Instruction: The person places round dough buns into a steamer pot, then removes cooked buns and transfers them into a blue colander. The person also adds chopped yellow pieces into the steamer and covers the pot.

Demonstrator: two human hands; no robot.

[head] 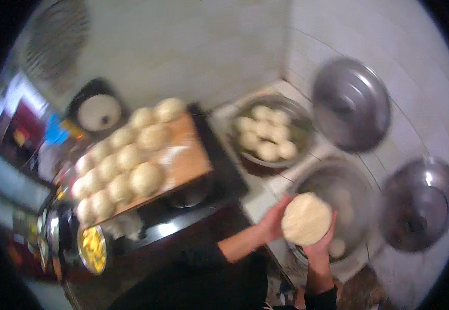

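Between my left hand (275, 220) and my right hand (320, 243) rests a large round ball of pale dough (306, 219). Both palms cup it from the sides and below, over the near edge of a wide metal pot (358, 248). Steam or blur veils the inside of that pot, where a few pale dough balls (337, 248) lie. Beyond it stands another round metal pot (312, 133), with several dough balls (265, 128) set close together on green leaves. A wooden board (191, 162) to the left bears rows of dough balls (147, 179) and a floury patch.
Two metal lids (350, 104) (418, 205) lean against the tiled wall at right. The board lies over a black cooktop (224, 178). An oval dish of yellow pieces (93, 250) is at the lower left. Behind the board sits a dark container (99, 110) with a pale round top.
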